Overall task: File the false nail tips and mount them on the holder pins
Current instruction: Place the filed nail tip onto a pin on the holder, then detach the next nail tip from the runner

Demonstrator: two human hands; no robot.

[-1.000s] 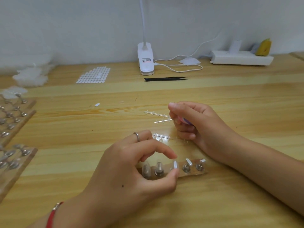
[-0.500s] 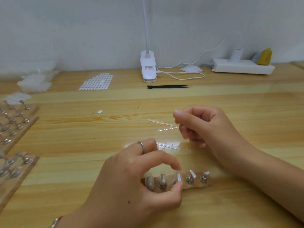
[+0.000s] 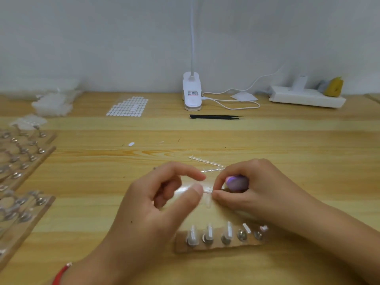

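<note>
**Clear nail tip strip** (image 3: 207,191): pinched at one end by the thumb and curled fingers of the left hand (image 3: 160,204), and at the other by the thumb and forefinger of the right hand (image 3: 261,192). It is raised off the table (image 3: 287,140).

**Purple tool** (image 3: 236,183): gripped inside the curled right fingers.

**Holder** (image 3: 222,246): laid just nearer than the fingertips. Three pins are capped with clear tips.

**Bare sprues** (image 3: 205,161): laid just beyond the fingertips.

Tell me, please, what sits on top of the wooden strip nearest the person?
Five metal pins stand on the wooden strip. Clear nail tips cover the three left ones, hiding their tops; the two right pins show only white pads.
</note>
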